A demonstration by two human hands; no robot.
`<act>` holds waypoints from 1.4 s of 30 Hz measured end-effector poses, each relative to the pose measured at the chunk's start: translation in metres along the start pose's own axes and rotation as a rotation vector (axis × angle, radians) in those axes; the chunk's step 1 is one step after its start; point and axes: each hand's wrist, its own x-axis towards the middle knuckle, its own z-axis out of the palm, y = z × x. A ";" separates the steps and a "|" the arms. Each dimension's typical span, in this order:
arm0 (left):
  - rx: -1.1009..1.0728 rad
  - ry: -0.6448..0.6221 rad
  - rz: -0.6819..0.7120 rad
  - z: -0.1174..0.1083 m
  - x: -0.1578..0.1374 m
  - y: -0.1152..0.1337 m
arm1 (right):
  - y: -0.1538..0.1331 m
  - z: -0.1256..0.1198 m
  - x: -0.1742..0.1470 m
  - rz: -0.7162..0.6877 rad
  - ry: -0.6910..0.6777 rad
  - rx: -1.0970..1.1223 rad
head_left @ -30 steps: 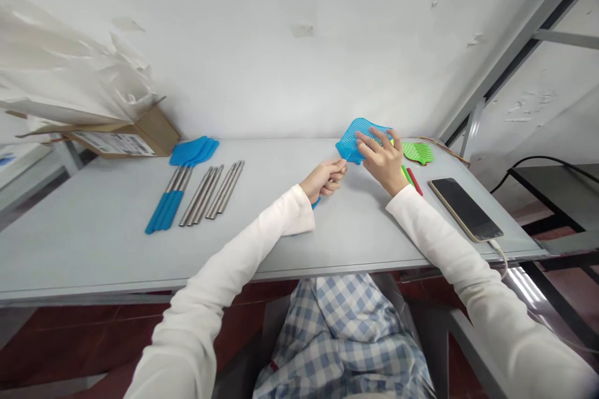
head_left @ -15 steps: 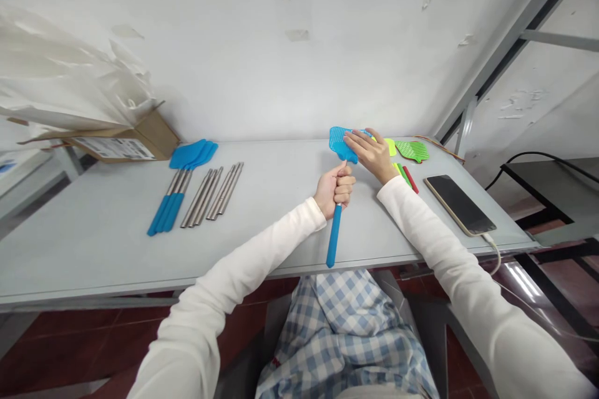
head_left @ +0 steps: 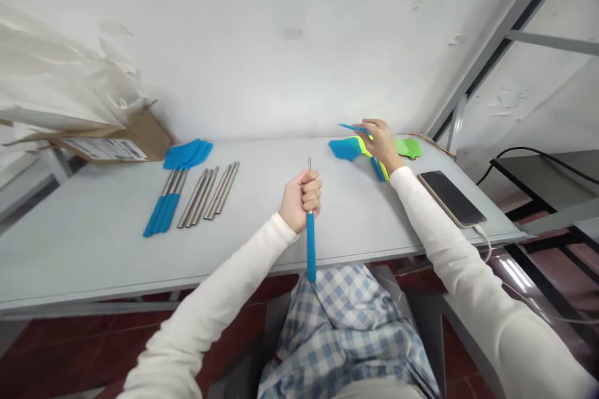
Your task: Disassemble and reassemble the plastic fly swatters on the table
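Note:
My left hand (head_left: 302,199) is closed in a fist around a slim metal rod with a blue grip (head_left: 311,249). The rod's bare metal tip (head_left: 309,163) pokes out above the fist. My right hand (head_left: 380,142) pinches a thin blue fly swatter head (head_left: 353,128), seen nearly edge-on. Under that hand another blue swatter head (head_left: 345,149) lies on the table, overlapping a yellow-green one (head_left: 364,146). A blue grip (head_left: 377,168) and a yellow-green grip (head_left: 384,171) show below my right palm.
At left lie several blue fly swatters (head_left: 187,153) and bare metal tubes (head_left: 199,198). An opened cardboard box (head_left: 112,142) stands behind them. On the right are a green swatter head (head_left: 409,148) and a phone (head_left: 453,198) with a white cable (head_left: 485,243).
My right hand has lifted a blue swatter head away from the rod and up to the right. My left hand, holding the rod, has shifted left and towards me.

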 end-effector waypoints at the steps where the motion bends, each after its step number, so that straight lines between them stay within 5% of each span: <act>1: -0.005 -0.013 -0.002 -0.003 0.006 0.003 | -0.008 0.002 0.000 0.007 -0.028 -0.012; 9: -0.040 0.007 -0.008 -0.021 0.042 0.005 | -0.011 0.028 -0.007 -0.025 -0.305 -0.126; 18: 0.062 -0.004 0.052 -0.021 0.085 0.009 | -0.006 0.046 -0.018 -0.005 -0.363 0.081; 27: 0.084 0.017 0.126 -0.031 0.099 0.010 | -0.011 0.048 -0.027 0.160 -0.155 -0.052; 36: 0.085 0.040 0.159 -0.030 0.093 0.007 | -0.012 0.040 -0.029 0.337 -0.204 -0.279; 42: 0.111 0.027 0.137 -0.029 0.093 0.005 | -0.035 0.040 -0.026 0.258 -0.136 -0.036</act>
